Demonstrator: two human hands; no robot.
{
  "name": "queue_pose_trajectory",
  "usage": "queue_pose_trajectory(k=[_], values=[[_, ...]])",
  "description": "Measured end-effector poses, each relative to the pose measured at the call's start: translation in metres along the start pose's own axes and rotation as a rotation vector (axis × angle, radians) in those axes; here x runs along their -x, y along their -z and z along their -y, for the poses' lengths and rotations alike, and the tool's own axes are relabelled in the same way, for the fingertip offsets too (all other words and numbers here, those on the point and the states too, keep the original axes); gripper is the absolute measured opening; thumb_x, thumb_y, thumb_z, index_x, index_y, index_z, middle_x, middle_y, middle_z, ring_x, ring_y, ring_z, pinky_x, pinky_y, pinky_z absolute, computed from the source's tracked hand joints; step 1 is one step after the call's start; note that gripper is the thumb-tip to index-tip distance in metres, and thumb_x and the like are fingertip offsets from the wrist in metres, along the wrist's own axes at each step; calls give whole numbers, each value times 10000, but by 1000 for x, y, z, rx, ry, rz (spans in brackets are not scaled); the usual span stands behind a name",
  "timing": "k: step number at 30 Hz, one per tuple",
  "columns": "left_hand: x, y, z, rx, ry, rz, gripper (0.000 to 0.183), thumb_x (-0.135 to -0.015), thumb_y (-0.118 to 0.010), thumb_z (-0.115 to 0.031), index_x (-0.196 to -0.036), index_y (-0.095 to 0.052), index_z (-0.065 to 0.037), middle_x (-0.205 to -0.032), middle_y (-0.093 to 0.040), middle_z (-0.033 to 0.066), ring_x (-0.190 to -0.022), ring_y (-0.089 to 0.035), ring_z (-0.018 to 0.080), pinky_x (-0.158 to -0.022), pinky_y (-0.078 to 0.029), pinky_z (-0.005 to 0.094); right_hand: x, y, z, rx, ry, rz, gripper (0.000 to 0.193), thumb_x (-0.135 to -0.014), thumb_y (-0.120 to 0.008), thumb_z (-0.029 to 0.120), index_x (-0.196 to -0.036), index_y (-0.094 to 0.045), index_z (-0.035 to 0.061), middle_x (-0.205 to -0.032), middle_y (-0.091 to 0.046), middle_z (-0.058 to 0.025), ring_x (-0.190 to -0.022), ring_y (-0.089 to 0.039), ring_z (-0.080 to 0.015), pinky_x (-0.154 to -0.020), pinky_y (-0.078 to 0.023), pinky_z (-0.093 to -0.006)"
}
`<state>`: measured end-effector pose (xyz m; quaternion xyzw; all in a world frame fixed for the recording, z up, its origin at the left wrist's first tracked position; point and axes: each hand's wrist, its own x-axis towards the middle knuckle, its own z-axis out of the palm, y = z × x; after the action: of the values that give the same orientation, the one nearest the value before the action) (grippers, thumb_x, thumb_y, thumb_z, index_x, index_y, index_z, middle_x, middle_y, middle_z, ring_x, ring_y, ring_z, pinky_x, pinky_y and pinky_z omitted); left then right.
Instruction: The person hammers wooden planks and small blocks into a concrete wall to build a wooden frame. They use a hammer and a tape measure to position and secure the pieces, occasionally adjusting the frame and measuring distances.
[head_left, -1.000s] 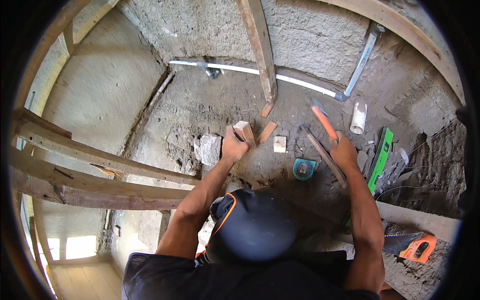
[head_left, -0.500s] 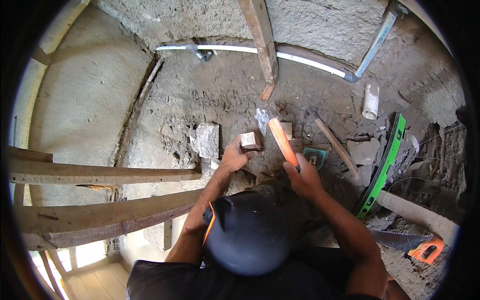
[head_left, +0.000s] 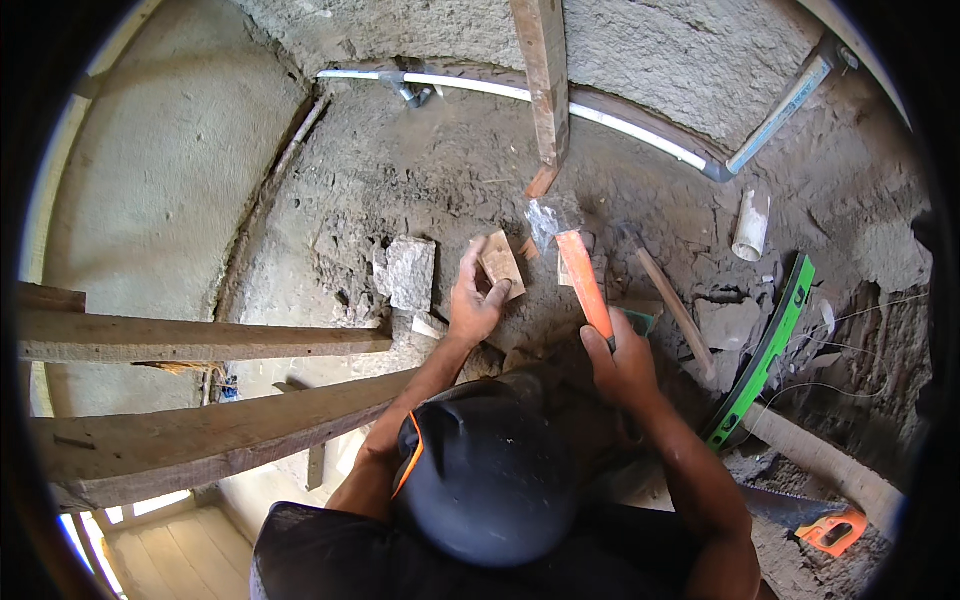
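Note:
My left hand (head_left: 475,305) grips a small wooden block (head_left: 501,264) between thumb and fingers, its broad face tilted upward. In my right hand (head_left: 622,365) is a hatchet (head_left: 585,280), held near the dark end of its orange handle. The hatchet's wide, shiny metal head points away from me, to the right of the block and apart from it. Another pale wood piece (head_left: 566,272) lies partly hidden behind the handle. A rough grey stone (head_left: 408,273) rests on the dirt to the left of my left hand.
A hammer (head_left: 675,305) with a wooden handle lies right of the hatchet. Beyond it are a green spirit level (head_left: 765,355) and an orange-handled saw (head_left: 830,528). A wooden post (head_left: 545,85) stands ahead, before a white pipe (head_left: 640,133). Timber beams (head_left: 220,425) cross at left.
My left hand has turned the wooden block, so its broad face now shows. The hatchet has shifted slightly right relative to the block. The whole view has moved a little.

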<state>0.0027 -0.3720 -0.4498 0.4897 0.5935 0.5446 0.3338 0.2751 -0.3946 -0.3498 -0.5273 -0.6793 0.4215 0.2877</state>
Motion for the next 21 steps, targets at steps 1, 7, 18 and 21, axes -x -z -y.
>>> queue_pose_trajectory(k=[1, 7, 18, 21], values=[[1, -2, 0, 49, -72, -37, 764, -893, -751, 49, -1583, -439, -52, -1250, -723, 143, -1195, -682, 232, -1011, -552, 383, 0, 1, 4, -1, 18, -4, 448, -1027, -635, 384, -1247, -596, -4, -916, -712, -296, -884, -692, -527, -739, -543, -571], [12, 4, 10, -188, 32, 98, 951, -866, -800, 73, -1660, -292, -59, -1305, -714, 151, -1239, -679, 239, -1069, -524, 366, 6, -5, 18, 68, 85, 27, 455, -1036, -638, 376, -1286, -579, 1, -918, -720, -288, -869, -705, -517, -736, -560, -561], [22, 3, 20, -536, -62, 19, 551, -846, -875, -275, -1278, -632, -33, -978, -752, 264, -900, -739, 463, -775, -603, 513, 5, 6, 47, 226, 140, 53, 449, -1028, -655, 298, -1325, -551, -23, -956, -723, -306, -897, -717, -504, -726, -562, -553], [22, 3, 21, -563, -32, 30, 521, -858, -862, -299, -1241, -634, -30, -939, -747, 269, -860, -735, 471, -750, -598, 529, 5, 24, 70, 136, 236, -56, 434, -1017, -647, 269, -1319, -556, -29, -928, -712, -271, -834, -699, -493, -731, -562, -520]])
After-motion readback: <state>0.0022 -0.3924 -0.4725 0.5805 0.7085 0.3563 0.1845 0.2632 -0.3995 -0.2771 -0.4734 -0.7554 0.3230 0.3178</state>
